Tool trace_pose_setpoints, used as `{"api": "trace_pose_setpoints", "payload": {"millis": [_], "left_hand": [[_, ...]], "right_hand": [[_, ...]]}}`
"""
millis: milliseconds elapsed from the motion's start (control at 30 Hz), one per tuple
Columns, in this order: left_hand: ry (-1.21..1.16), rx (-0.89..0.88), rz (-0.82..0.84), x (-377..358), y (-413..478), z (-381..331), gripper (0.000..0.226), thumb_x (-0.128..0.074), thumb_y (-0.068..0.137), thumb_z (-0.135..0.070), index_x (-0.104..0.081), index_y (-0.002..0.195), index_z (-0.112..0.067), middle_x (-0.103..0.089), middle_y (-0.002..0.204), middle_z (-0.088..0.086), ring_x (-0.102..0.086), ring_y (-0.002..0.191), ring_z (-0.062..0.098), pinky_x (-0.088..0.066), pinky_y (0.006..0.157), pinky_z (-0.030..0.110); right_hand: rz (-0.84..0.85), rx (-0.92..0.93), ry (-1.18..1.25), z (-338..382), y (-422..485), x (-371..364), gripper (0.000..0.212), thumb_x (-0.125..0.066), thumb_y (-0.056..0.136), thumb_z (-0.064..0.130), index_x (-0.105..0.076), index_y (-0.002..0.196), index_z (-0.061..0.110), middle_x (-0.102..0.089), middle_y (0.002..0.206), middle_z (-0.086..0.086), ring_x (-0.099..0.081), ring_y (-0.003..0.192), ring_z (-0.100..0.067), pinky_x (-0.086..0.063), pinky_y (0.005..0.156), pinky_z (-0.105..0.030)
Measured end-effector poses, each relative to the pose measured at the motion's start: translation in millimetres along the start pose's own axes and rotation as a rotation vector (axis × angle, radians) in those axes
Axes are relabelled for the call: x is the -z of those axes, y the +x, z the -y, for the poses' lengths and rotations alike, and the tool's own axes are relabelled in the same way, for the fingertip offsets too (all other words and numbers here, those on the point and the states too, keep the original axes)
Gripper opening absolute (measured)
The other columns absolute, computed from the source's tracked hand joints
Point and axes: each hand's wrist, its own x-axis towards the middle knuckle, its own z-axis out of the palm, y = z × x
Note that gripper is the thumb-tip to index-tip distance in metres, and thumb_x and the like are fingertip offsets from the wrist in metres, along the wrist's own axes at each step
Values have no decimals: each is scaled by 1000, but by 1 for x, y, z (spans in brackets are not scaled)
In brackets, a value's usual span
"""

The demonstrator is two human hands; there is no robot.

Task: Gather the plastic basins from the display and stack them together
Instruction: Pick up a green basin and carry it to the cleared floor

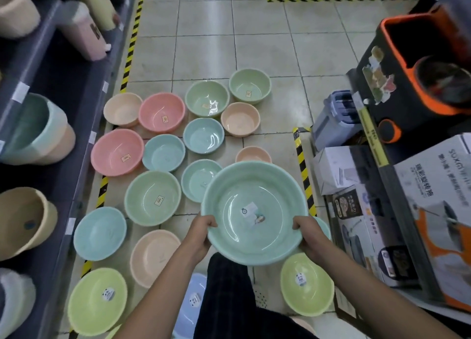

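The left grip (201,236) and right grip (309,239) each pinch the near rim of a large mint basin (237,183), thumbs curled over its edge, holding it above the floor (204,45). Beyond and left of both grips, other basins (155,107) lie spread out in pink, peach, blue and green. Just under the right grip a pale blue rim (324,228) shows, perhaps another basin.

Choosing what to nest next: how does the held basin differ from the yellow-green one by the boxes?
The held basin is mint green; the yellow-green basin is a warmer lime. The held basin is lifted, its rim gripped by the left hand and right hand; the yellow-green basin lies on the floor tiles. Both are round, open side up, with a sticker inside.
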Motion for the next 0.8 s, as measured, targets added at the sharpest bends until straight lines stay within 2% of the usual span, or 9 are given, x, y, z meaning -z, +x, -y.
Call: {"api": "trace_pose_setpoints", "payload": {"millis": [67, 133, 200, 267, 333, 467, 600, 700, 800], "left_hand": [[47, 6, 1, -12, 27, -20, 64, -50, 57, -5, -65, 119, -8, -71, 99, 14, -64, 91, 33, -52, 81, 46], [91, 15, 6, -26, 60, -44, 64, -48, 55, -3, -64, 117, -8, -69, 98, 15, -63, 87, 32, -52, 73, 41], [135, 30, 22, -40, 94, -70, 58, -46, 57, -1, -66, 111, -8, -68, 90, 13, -62, 76, 26, -50, 61, 32], [190, 47, 27, -53, 129, -98, 48, -42, 68, 7, -67, 105, -9, -69, 76, 5, -63, 60, 17, -47, 49, 25], [250, 67, 30, -63, 166, -123, 45, -39, 74, 12, -66, 103, -9, -67, 65, -1, -60, 52, 12, -44, 44, 22], [331, 79, -7, -84, 235, -158, 39, -44, 73, 7, -65, 100, -11, -63, 71, 3, -55, 60, 19, -44, 48, 25], [383, 48, -69, -109, 299, -163, 40, -46, 84, 7, -65, 109, -18, -73, 95, 10, -69, 84, 28, -55, 65, 33], [433, 49, -84, -120, 346, -150, 40, -48, 87, 4, -64, 114, -21, -73, 101, 9, -69, 90, 27, -54, 63, 31], [461, 90, -125, -125, 390, -123, 36, -49, 89, 4, -62, 113, -19, -71, 100, 10, -68, 86, 27, -53, 63, 32]], "right_hand": [[-18, -23, -11, 20, 23, -3, 32, -45, 72, 1, -62, 99, 9, -63, 75, -9, -58, 68, -28, -48, 54, -27], [-62, -40, -18, 40, 54, -7, 30, -40, 82, -6, -61, 97, 10, -63, 78, -11, -59, 70, -29, -48, 57, -29], [-107, -67, -6, 59, 86, -15, 30, -39, 84, -9, -60, 95, 10, -63, 79, -13, -58, 70, -31, -47, 61, -32], [-136, -91, 10, 79, 118, -23, 30, -39, 85, -10, -59, 94, 10, -62, 77, -13, -57, 68, -30, -45, 59, -31], [-140, -95, 16, 99, 150, -30, 32, -40, 85, -9, -61, 100, 11, -64, 80, -14, -59, 70, -31, -46, 57, -29], [-153, -97, 54, 133, 211, -38, 36, -42, 86, -8, -62, 111, 10, -68, 90, -15, -62, 76, -33, -50, 61, -32], [-158, -97, 2, 152, 275, -34, 39, -46, 89, -5, -59, 119, 15, -69, 104, -15, -66, 93, -37, -57, 77, -46], [-155, -78, -90, 153, 333, -26, 37, -48, 90, -2, -60, 119, 16, -70, 102, -14, -67, 93, -35, -58, 76, -45], [-150, -115, -166, 136, 388, -20, 31, -49, 92, 0, -61, 116, 15, -69, 100, -12, -66, 89, -31, -57, 70, -38]]}}
